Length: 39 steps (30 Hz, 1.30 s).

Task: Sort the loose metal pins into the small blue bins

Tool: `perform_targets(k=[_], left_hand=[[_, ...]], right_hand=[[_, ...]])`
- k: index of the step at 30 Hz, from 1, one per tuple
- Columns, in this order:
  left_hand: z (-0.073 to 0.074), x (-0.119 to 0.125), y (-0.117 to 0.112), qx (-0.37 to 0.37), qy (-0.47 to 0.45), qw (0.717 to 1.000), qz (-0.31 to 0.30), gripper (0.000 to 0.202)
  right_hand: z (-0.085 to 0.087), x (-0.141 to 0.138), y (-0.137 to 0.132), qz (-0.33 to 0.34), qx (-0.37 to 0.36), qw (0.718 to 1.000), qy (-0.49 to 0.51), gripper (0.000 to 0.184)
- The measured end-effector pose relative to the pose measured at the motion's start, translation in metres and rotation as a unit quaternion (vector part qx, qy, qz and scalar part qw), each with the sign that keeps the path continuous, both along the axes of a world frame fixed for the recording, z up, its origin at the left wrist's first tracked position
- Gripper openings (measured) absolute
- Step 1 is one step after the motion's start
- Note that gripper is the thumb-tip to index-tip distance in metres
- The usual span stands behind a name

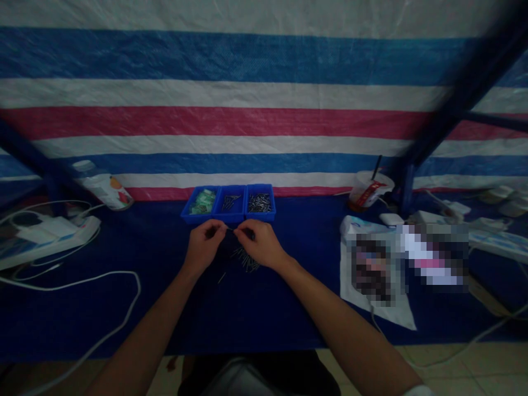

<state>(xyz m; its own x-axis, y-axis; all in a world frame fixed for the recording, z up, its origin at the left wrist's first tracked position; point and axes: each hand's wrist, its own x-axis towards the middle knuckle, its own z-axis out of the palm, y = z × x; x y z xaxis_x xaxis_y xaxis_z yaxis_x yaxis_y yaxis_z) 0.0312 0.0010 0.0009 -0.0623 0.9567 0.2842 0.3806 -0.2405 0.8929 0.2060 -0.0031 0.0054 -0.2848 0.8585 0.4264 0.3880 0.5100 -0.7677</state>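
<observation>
My left hand (207,240) and my right hand (260,240) meet in front of the blue bins, both in a fingertip pinch. Between them stretches a thin metal piece (230,229), slim like a screw or pin; its ends are hidden in the fingers. Below my right hand lies a loose pile of long thin metal pieces (248,260), partly covered by the hand. One stray thin piece (221,278) rests apart, nearer to me. The left bin (186,215) contains greenish clear plastic packets, the middle bin (236,210) a few long thin pieces, the right bin (260,188) many small metal pieces.
A bottle (108,187) and a white power strip (82,234) with cables are on the left. To the right are a drink cup with straw (368,190), a white plastic packet (350,286) and more cables. A striped sheet (264,121) hangs behind the blue table (256,319).
</observation>
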Motion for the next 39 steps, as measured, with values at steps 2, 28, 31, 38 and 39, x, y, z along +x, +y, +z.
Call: perform_targets(k=[2, 28, 31, 38, 39], left_hand=[[0.001, 0.0, -0.002, -0.001, 0.004, 1.0, -0.017, 0.024], [0.003, 0.001, -0.005, -0.002, 0.19, 0.978, -0.091, 0.026], [0.003, 0.0, -0.005, -0.009, 0.197, 0.975, -0.102, 0.025], [-0.001, -0.001, -0.005, -0.014, 0.261, 0.946, -0.192, 0.014], [-0.002, -0.001, -0.005, -0.01, 0.277, 0.94, -0.197, 0.014]], right_hand=[[0.0, 0.0, 0.003, -0.012, -0.043, 0.996, 0.073, 0.017], [0.0, 0.025, 0.027, -0.128, -0.302, 0.867, 0.376, 0.025], [-0.001, 0.024, 0.028, -0.128, -0.315, 0.869, 0.36, 0.026], [-0.004, 0.02, 0.024, -0.091, -0.184, 0.974, 0.098, 0.02], [-0.004, 0.02, 0.021, -0.075, -0.152, 0.985, 0.026, 0.018]])
